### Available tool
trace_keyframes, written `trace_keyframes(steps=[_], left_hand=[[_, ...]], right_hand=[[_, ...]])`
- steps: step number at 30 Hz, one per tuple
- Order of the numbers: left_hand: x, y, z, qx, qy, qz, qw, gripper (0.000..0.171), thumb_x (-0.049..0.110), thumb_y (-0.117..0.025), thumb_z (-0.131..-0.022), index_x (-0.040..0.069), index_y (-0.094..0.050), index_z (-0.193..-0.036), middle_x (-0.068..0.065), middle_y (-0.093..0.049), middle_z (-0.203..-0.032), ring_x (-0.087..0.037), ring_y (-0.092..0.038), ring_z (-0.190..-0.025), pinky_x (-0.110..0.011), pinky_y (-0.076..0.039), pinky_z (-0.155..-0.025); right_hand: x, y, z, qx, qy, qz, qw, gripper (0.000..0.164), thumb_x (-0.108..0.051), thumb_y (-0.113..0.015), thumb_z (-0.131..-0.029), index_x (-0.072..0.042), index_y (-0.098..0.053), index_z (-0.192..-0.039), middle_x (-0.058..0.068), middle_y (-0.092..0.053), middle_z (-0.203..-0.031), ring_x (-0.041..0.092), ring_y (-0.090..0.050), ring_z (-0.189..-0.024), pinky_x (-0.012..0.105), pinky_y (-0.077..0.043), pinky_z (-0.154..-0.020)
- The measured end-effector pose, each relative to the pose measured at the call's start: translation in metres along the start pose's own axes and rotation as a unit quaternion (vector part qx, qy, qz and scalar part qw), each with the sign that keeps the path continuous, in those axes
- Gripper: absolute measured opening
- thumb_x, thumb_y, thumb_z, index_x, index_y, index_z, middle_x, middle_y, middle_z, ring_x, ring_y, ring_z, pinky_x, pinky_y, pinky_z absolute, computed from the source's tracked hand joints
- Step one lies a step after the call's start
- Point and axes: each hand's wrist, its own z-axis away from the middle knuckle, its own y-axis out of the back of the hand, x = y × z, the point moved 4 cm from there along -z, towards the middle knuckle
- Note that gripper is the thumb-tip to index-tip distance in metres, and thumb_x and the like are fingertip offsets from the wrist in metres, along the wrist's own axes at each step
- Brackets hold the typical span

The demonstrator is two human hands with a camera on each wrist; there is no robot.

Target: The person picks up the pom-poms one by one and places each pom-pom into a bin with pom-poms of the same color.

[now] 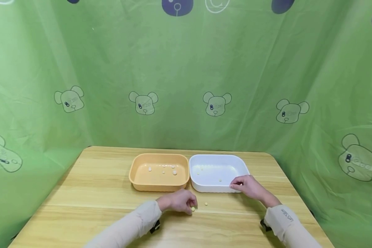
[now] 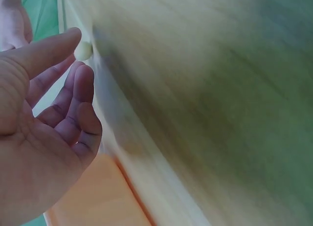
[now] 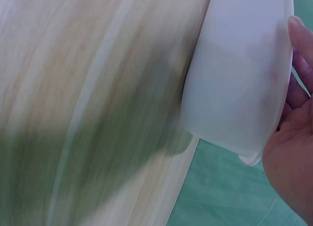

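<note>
My left hand [image 1: 181,201] is low over the table in front of the two trays. Its thumb and finger pinch a small pale-yellow ball [image 2: 83,51], while the other fingers curl loosely. Just right of it, another small yellow ball [image 1: 206,204] lies on the wood. My right hand [image 1: 249,186] is at the front right rim of the white tray [image 1: 218,189], thumb at the rim and fingers bent behind it in the right wrist view. I cannot tell whether those fingers hold anything. Small yellowish balls [image 1: 220,180] lie inside that tray.
Left of the white tray, close beside it, stands an orange tray [image 1: 159,188] with several small white balls [image 1: 175,172] in it. Both rest toward the back of the wooden table [image 1: 90,193]. A green curtain [image 1: 179,62] hangs behind and on both sides.
</note>
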Motion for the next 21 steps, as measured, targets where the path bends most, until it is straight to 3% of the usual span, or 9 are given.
trace_keyframes(steps=[21], left_hand=[[-0.0048, -0.006, -0.0058, 0.008, 0.005, -0.041, 0.9991, 0.015, 0.008, -0.078, -0.074, 0.016, -0.066, -0.079, 0.017, -0.051, -0.066, 0.005, -0.046, -0.063, -0.01, -0.04, -0.06]], right_hand=[[0.0014, -0.0003, 0.0003, 0.0, 0.0, -0.006, 1.0, 0.015, -0.029, -0.065, -0.09, -0.017, -0.071, -0.086, -0.008, -0.065, -0.079, 0.006, -0.052, -0.068, 0.024, -0.044, -0.06]])
